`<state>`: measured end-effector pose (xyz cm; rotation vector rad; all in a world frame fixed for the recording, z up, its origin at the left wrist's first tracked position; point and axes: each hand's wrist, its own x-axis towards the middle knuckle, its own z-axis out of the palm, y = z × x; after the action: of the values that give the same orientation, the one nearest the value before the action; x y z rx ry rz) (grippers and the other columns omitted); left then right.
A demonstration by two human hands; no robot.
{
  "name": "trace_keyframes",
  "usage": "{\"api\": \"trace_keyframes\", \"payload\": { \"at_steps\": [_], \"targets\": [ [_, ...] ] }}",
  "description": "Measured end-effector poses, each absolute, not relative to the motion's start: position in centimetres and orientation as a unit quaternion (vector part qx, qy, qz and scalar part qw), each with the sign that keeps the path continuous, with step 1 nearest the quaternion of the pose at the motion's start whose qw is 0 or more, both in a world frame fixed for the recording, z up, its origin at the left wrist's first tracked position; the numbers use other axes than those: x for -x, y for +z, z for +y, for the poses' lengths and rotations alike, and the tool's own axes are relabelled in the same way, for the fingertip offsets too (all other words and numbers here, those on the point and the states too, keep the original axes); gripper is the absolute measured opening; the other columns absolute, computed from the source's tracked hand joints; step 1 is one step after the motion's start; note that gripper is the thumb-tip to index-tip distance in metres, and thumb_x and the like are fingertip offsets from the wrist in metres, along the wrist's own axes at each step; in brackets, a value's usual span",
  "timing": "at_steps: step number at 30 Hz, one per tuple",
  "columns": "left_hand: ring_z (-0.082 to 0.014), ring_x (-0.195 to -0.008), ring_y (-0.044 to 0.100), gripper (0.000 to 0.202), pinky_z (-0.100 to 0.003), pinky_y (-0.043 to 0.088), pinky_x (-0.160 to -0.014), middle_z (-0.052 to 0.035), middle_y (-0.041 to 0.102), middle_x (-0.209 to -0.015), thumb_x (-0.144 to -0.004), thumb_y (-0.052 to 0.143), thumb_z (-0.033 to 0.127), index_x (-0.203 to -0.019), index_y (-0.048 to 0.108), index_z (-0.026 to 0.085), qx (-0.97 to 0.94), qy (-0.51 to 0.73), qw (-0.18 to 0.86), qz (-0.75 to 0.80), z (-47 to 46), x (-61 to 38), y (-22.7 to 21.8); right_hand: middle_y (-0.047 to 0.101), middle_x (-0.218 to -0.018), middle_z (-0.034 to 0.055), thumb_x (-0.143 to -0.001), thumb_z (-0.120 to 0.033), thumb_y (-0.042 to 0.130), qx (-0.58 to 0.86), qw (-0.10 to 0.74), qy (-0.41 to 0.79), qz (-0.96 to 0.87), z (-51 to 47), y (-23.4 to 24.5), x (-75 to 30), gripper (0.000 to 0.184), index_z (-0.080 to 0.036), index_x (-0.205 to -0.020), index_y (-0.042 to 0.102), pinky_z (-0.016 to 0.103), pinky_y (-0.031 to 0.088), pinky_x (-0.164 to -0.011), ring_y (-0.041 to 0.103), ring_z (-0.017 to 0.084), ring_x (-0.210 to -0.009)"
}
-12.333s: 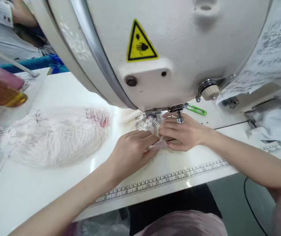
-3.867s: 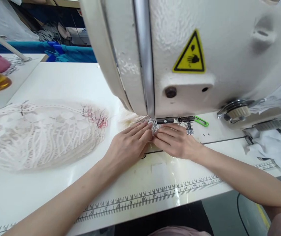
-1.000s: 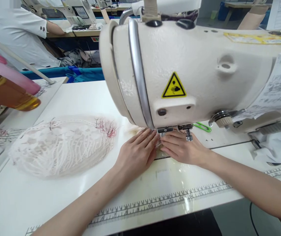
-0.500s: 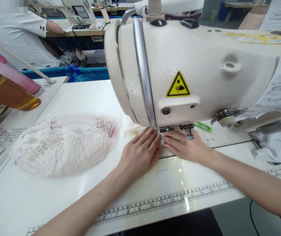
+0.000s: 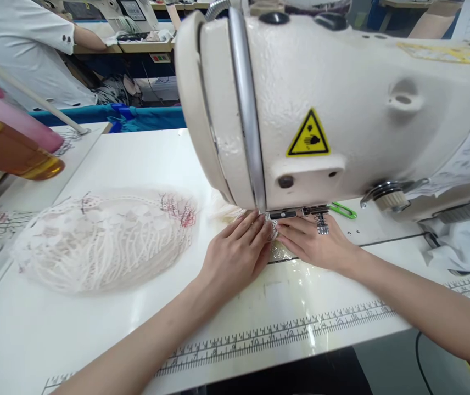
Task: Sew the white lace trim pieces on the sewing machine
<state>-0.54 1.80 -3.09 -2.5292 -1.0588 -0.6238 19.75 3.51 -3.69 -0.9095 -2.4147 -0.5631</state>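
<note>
My left hand (image 5: 237, 247) lies with outstretched fingers on a small piece of white lace (image 5: 273, 227), its fingertips reaching the left side of the needle area. From the right, my right hand (image 5: 319, 241) rests flat, fingers extended under the front of the sewing machine (image 5: 321, 99) and touching the same lace. Most of that lace is covered by my fingers and the machine head. Pale fabric (image 5: 222, 208) shows just beyond my left hand. To the left lies a larger white lace piece (image 5: 107, 244) with dark red threads at one end.
Green thread snips (image 5: 343, 210) lie behind my right hand. A printed ruler (image 5: 255, 343) runs along the table's front edge. An amber bottle (image 5: 16, 151) and a pink bottle (image 5: 33, 123) stand at left. White cloth (image 5: 465, 249) lies at right. A person in white (image 5: 21, 52) sits beyond.
The view has shifted slightly, so the machine head appears larger and farther right. Both hands stay in nearly the same place on the lace.
</note>
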Motion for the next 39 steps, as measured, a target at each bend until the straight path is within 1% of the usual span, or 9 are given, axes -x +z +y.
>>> {"api": "trace_keyframes", "payload": {
  "at_steps": [4,8,10,14,18,23,26,32,39],
  "targets": [
    [-0.0256,-0.111,0.062,0.029,-0.039,0.053,-0.097,-0.0117,0.067,-0.115,-0.092,0.051,0.025,-0.111,0.066,0.009,0.887,-0.217,0.157,-0.376,2.0,0.5,-3.1,0.071,-0.104,-0.0009,-0.097,-0.032,0.048,0.339,0.24,-0.213,-0.884,3.6,-3.7,-19.7,0.025,-0.018,-0.102,0.067,0.033,0.038,-0.079,0.062,0.013,-0.077],
    [-0.0258,-0.112,0.062,0.03,-0.039,0.053,-0.097,-0.0108,0.067,-0.116,-0.092,0.052,0.026,-0.112,0.065,0.009,0.885,-0.214,0.151,-0.384,2.1,0.5,-3.1,0.071,-0.102,-0.0003,-0.098,-0.033,0.045,0.344,0.24,-0.221,-0.88,3.6,-3.7,-19.7,0.027,-0.017,-0.104,0.066,0.032,0.037,-0.069,0.063,0.013,-0.072],
    [-0.0263,-0.113,0.061,0.031,-0.039,0.053,-0.096,-0.011,0.066,-0.117,-0.092,0.051,0.026,-0.114,0.065,0.009,0.884,-0.208,0.15,-0.39,2.1,0.5,-3.1,0.072,-0.1,0.0013,-0.098,-0.034,0.044,0.348,0.235,-0.215,-0.882,3.7,-3.8,-19.7,0.029,-0.017,-0.105,0.066,0.032,0.037,-0.066,0.063,0.014,-0.075],
    [-0.0277,-0.113,0.061,0.029,-0.042,0.052,-0.096,-0.0111,0.066,-0.118,-0.092,0.053,0.024,-0.114,0.064,0.009,0.884,-0.201,0.173,-0.385,1.7,0.4,-3.1,0.071,-0.1,0.0057,-0.098,-0.034,0.043,0.357,0.218,-0.158,-0.895,3.8,-4.1,-19.9,0.03,-0.017,-0.11,0.065,0.032,0.042,-0.073,0.063,0.017,-0.088],
    [-0.0251,-0.115,0.06,0.03,-0.039,0.052,-0.097,-0.0111,0.063,-0.123,-0.092,0.052,0.015,-0.12,0.06,0.007,0.902,-0.182,0.183,-0.346,1.3,0.4,-3.3,0.07,-0.105,0.0062,-0.098,-0.034,0.042,0.36,0.225,-0.123,-0.897,3.9,-4.4,-20.0,0.03,-0.018,-0.11,0.065,0.034,0.042,-0.08,0.062,0.019,-0.095],
    [-0.0243,-0.111,0.062,0.032,-0.038,0.055,-0.094,-0.0124,0.064,-0.121,-0.095,0.049,0.023,-0.12,0.06,0.006,0.891,-0.196,0.171,-0.373,1.5,0.6,-3.5,0.069,-0.109,-0.0005,-0.096,-0.041,0.046,0.374,0.231,-0.152,-0.885,3.6,-4.3,-19.9,0.03,-0.022,-0.111,0.064,0.033,0.039,-0.07,0.063,0.017,-0.089],
    [-0.0239,-0.109,0.063,0.031,-0.039,0.054,-0.096,-0.0116,0.065,-0.119,-0.094,0.05,0.025,-0.116,0.063,0.007,0.891,-0.198,0.168,-0.373,1.6,0.8,-3.3,0.068,-0.111,-0.0026,-0.095,-0.045,0.048,0.375,0.237,-0.162,-0.881,3.4,-4.4,-19.7,0.03,-0.024,-0.109,0.064,0.034,0.037,-0.069,0.063,0.016,-0.084],
    [-0.0244,-0.109,0.063,0.031,-0.041,0.051,-0.1,-0.0109,0.065,-0.119,-0.093,0.051,0.026,-0.116,0.063,0.008,0.89,-0.195,0.162,-0.379,1.9,1.1,-3.4,0.068,-0.113,-0.0016,-0.095,-0.047,0.049,0.383,0.244,-0.161,-0.877,3.2,-4.8,-19.3,0.032,-0.025,-0.112,0.064,0.034,0.037,-0.074,0.062,0.016,-0.085],
    [-0.027,-0.113,0.061,0.035,-0.042,0.05,-0.101,-0.0131,0.063,-0.123,-0.093,0.05,0.026,-0.12,0.061,0.007,0.89,-0.189,0.142,-0.391,2.1,1.2,-3.5,0.065,-0.118,0.0026,-0.096,-0.045,0.045,0.401,0.207,-0.158,-0.878,3.1,-4.8,-19.0,0.036,-0.023,-0.12,0.06,0.035,0.039,-0.078,0.062,0.019,-0.091]
  ]
}}
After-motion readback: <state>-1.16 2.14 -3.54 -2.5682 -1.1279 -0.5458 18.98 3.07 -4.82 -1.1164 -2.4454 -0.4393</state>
